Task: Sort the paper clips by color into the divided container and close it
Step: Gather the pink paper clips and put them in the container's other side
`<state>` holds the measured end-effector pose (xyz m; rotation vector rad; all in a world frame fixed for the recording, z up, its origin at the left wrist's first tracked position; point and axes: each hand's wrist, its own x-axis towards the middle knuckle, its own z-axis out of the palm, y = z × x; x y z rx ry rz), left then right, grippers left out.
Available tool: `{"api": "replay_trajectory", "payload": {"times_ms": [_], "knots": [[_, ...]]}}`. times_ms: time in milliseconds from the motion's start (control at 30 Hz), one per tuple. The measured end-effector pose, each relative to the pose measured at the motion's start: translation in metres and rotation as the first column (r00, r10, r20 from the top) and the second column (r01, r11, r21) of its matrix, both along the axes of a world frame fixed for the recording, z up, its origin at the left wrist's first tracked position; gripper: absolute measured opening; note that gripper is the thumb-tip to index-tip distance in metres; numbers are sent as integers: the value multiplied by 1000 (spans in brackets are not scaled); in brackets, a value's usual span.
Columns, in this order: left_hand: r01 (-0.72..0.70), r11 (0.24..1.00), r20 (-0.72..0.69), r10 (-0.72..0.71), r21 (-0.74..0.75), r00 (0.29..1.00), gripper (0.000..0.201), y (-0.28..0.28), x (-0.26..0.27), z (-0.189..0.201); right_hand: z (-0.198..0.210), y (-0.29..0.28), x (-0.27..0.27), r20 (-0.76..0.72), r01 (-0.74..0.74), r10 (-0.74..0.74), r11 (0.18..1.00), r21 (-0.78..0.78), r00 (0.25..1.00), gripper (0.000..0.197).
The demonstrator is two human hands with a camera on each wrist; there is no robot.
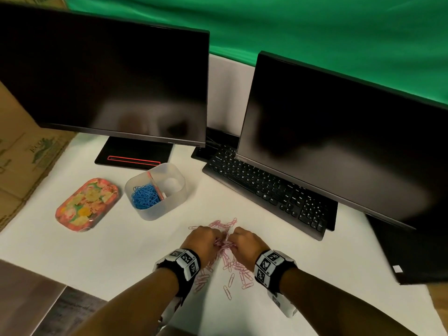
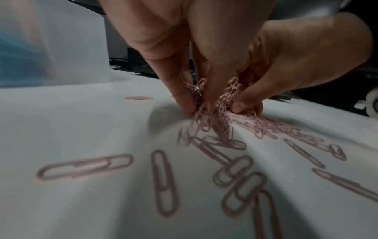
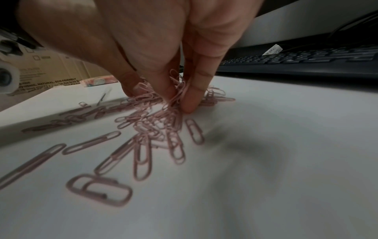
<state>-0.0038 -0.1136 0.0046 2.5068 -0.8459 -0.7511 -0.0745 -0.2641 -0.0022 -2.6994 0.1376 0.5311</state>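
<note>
From the head view, two hands, left hand (image 1: pixel 202 240) and right hand (image 1: pixel 246 241), meet over the pink clips (image 1: pixel 226 263) on the table (image 1: pixel 278 238); blue clips (image 1: pixel 145 196) fill one of two compartments of the container (image 1: pixel 169 207), its lid (image 1: pixel 87 204) beside. Left wrist: fingers (image 2: pixel 180 90) pinch a blurred pink bunch. Right wrist: fingers (image 3: pixel 192 97) likewise grip pink clips, too tangled to count.

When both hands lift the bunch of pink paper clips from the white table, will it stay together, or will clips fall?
Probably some will fall: the thin pink wire paper clips lie loosely tangled, with many scattered singly. They look light, so the left hand and right hand should lift them easily. On the smooth white table, pushed ones would likely slide.
</note>
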Motion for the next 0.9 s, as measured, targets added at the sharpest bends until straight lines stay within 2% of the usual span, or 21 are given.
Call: {"api": "replay_trajectory", "payload": {"times_ms": [200, 433, 567, 700, 833, 900], "knots": [[-108, 991, -24, 106, -75, 994, 29, 11, 9, 7, 3, -8, -1, 37, 10, -11, 1000, 27, 999, 25], [-220, 951, 85, 243, -219, 966, 22, 29, 50, 53, 8, -17, 0, 88, 104, -118, 984, 142, 989, 22], [-326, 917, 146, 364, -228, 920, 18, 41, 93, 77, 9, -19, 0, 113, 126, -148, 975, 182, 982, 21], [-442, 891, 234, 453, -100, 860, 15, 41, 134, 81, 12, -20, 2, 119, 131, -156, 972, 196, 981, 20], [-422, 900, 224, 391, 111, 893, 22, 31, 150, 67, 15, -21, 3, 98, 151, -174, 966, 210, 980, 20], [-392, 906, 215, 355, 161, 910, 29, 25, 150, 59, 18, -23, 3, 91, 164, -187, 963, 213, 978, 21]]}}
